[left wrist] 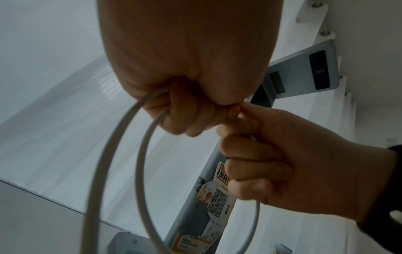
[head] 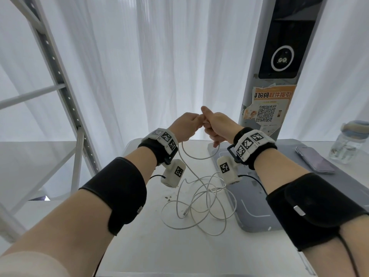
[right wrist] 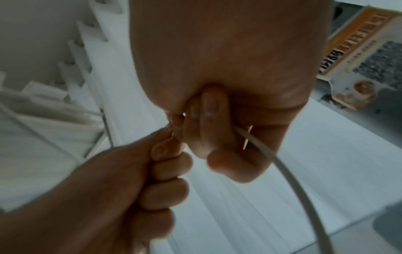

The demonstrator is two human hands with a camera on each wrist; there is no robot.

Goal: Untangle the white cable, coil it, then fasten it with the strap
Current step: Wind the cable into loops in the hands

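The left hand (head: 186,124) and the right hand (head: 216,126) are raised together above the bench (head: 139,246), knuckles touching, both fisted around the one white cable (head: 199,198). In the left wrist view two strands leave the left fist; in the right wrist view one strand leaves the right fist. A short loop hangs between the hands, and the rest of the cable drops to a loose tangle on the bench below the wrists, one plug end lying inside the tangle. I cannot make out a strap.

White curtains (head: 159,56) hang behind the bench, with one metal rack (head: 60,80) to the left. One grey pillar (head: 279,66) rises at the right, carrying a dark camera panel and an orange QR poster (head: 268,108). One grey mat (head: 259,212) lies on the white bench under part of the tangle. One phone (head: 314,159) lies flat at the right. One clear bottle (head: 348,142) with a pale lid stands at the far right; whether anything is in it I cannot tell.
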